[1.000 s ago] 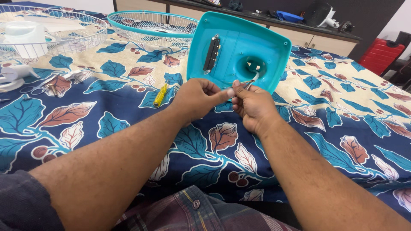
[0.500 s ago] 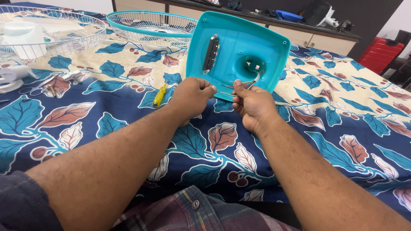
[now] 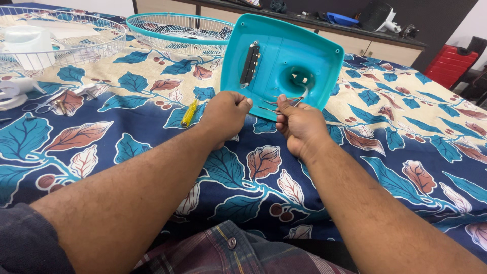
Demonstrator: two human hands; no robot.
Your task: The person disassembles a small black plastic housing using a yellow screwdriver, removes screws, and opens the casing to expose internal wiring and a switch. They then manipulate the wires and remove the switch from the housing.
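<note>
Left hand (image 3: pixel 227 112) pulled slightly apart from right hand (image 3: pixel 299 127), both closed on thin wires (image 3: pixel 280 103) stretched before the turquoise fan base (image 3: pixel 284 56) on the leaf-patterned bedsheet (image 3: pixel 127 147).

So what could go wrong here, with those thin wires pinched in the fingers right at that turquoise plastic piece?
The thin wires run from the right hand into the round recess of the turquoise base; a hard tug might snap them or pull them loose. The base stands tilted on the soft leaf-print cloth, with the left hand at its lower edge, so it could tip over. The yellow screwdriver lies beside that hand and might be knocked away.
</note>
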